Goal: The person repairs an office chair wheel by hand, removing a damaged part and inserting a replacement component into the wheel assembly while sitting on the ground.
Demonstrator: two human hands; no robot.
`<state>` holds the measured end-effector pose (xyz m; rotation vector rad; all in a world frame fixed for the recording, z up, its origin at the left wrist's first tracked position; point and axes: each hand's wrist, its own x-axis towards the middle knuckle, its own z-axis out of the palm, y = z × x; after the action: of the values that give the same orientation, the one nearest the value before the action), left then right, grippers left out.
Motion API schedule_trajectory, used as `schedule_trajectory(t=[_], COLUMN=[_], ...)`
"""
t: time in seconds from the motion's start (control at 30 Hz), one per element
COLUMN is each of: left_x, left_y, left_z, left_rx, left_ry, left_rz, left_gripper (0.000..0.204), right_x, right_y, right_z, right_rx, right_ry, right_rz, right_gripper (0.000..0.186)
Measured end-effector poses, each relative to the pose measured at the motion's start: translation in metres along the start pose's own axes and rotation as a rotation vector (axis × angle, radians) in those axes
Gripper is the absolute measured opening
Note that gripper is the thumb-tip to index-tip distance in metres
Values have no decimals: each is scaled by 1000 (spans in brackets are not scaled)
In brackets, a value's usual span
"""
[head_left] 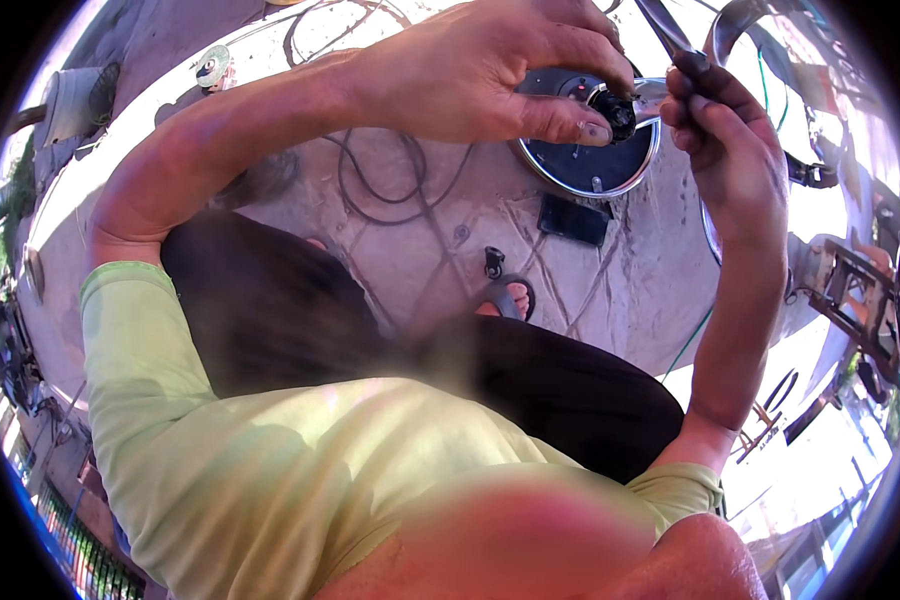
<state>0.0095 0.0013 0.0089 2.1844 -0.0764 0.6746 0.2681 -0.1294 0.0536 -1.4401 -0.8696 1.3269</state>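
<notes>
My left hand [500, 75] reaches across the top of the view, its thumb and fingers pinching a small black round part [615, 114]. A shiny metal piece [651, 98] lies beside that part, between my two hands; whether they join I cannot tell. My right hand [727, 135] is closed around the end of a dark tapered metal tool [672, 32], whose exact kind is unclear. Past it curves a shiny metal piece [732, 28]. Below my left hand is a round black disc with a chrome rim [588, 165], partly hidden by my fingers.
A black flat rectangular device [573, 220] lies near the disc. Dark cable [385, 215] loops over the grey floor [440, 250]. My sandalled foot [510, 298] is below, by a small black item [494, 262]. A greenish roll [212, 66] is at far left, a metal frame [855, 300] at right.
</notes>
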Motion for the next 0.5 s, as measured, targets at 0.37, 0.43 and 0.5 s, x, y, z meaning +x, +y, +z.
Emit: schedule_trajectory(t=[0.37,0.43,0.5], left_x=[14,15,15], left_y=[17,21,14], left_z=[-5,-6,-2], left_rx=[-48,-34,17], left_ry=[-77,-61,-56], left_rz=[-16,0,4], left_gripper=[55,57,58], right_x=[1,1,1], right_y=[-1,-1,0], right_z=[0,-3,-4], right_rx=[3,23,19], right_ry=[38,40,45], right_rz=[61,81,87], right_gripper=[32,33,34])
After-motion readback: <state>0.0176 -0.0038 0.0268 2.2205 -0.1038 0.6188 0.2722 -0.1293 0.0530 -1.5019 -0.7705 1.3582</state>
